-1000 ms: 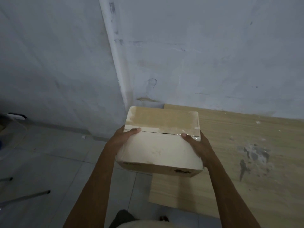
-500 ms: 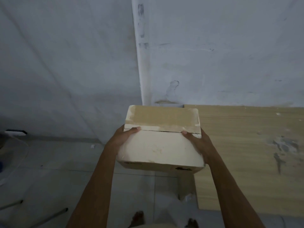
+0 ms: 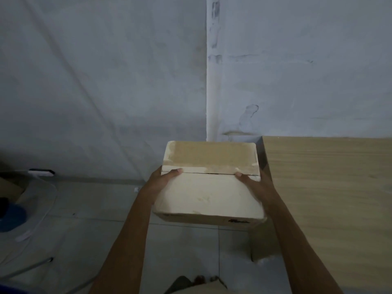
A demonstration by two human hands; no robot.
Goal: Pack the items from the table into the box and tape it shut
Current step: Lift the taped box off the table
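Observation:
A closed cardboard box with pale top flaps and a brown band along its far half hangs in the air left of the table, over the tiled floor. My left hand grips its left side, thumb on the top near the flap seam. My right hand grips its right side the same way. The fingers of both hands are hidden under and behind the box. What is inside the box cannot be seen.
A light wooden table fills the right side, its left edge just right of the box. A grey wall with a corner stands behind. A blue object, a white cable and thin metal legs lie on the floor at left.
The view has swung left and the box with both hands has moved off the table's edge to over the floor; the table now sits further right. The grip is unchanged.

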